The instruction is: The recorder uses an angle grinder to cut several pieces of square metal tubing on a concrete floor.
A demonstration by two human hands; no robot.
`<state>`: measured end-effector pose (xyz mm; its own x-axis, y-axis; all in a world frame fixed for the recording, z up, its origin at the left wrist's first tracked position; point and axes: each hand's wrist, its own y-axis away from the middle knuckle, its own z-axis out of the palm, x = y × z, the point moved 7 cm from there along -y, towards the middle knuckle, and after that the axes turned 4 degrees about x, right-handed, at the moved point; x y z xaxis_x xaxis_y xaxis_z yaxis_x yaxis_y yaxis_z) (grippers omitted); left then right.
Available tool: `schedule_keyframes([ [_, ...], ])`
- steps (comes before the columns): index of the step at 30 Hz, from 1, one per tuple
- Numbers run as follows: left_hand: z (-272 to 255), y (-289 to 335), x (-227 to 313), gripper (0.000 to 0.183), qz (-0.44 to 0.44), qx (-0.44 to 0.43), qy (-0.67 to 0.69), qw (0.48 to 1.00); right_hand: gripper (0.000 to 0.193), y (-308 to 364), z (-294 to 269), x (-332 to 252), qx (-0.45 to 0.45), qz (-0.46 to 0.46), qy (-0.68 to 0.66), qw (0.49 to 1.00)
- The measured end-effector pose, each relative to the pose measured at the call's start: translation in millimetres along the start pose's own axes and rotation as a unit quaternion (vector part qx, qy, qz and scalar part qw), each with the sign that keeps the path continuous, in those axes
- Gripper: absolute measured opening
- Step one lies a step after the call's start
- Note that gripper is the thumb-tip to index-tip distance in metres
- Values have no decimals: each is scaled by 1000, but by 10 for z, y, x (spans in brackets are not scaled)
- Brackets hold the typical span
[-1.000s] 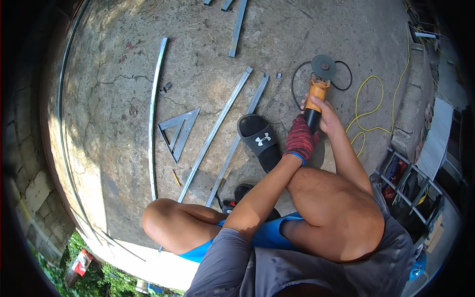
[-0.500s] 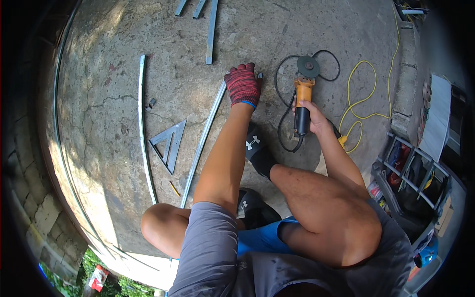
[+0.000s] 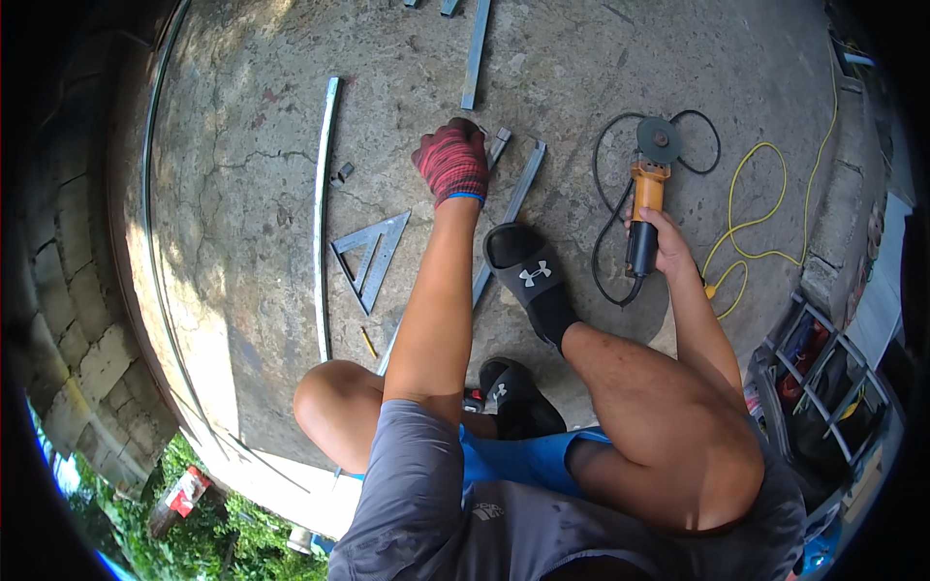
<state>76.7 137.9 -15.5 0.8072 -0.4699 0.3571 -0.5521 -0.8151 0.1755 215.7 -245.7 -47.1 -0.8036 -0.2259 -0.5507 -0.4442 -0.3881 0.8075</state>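
Observation:
My bare right hand (image 3: 664,240) grips the black body of a yellow-and-black angle grinder (image 3: 652,192), its dark disc (image 3: 659,140) pointing away from me. My left hand (image 3: 452,162), in a red-and-black knit glove, is closed in a fist above the concrete. What it holds, if anything, is hidden. The end of a thin metal tube (image 3: 499,147) shows just right of the glove. A second metal tube (image 3: 524,181) runs toward me and passes behind my sandalled foot (image 3: 528,261). Left of my forearm lies a metal triangle square (image 3: 373,261).
A long silver tube (image 3: 327,213) lies further left, near a small dark piece (image 3: 341,174) and a yellow pencil (image 3: 368,341). More tubes (image 3: 476,58) lie at the far side. The grinder's black cord (image 3: 599,160) loops beside a yellow cord (image 3: 736,208). A tool crate (image 3: 823,387) stands right.
The view has shifted and turned slightly. My gloved hand has moved left and curled, uncovering tube ends on its right. The grinder stays in my right hand.

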Motion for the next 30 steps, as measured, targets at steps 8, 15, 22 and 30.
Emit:
schedule_keyframes([
  [8, -489, 242, -2510, 34, -296, 28, 209, 932, 43, -48, 146, 32, -4, 18, -22, 1000],
  [15, -649, 501, -2214, 28, -296, 210, 128, 923, 47, -43, 56, 15, -13, 16, 11, 1000],
  [22, -693, 512, -2376, 23, -312, 231, 117, 914, 47, -76, -36, 48, 3, 20, 15, 1000],
  [30, -676, -464, -1443, 48, 29, 80, -92, 992, 45, -25, -23, -4, 13, 14, 20, 1000],
])
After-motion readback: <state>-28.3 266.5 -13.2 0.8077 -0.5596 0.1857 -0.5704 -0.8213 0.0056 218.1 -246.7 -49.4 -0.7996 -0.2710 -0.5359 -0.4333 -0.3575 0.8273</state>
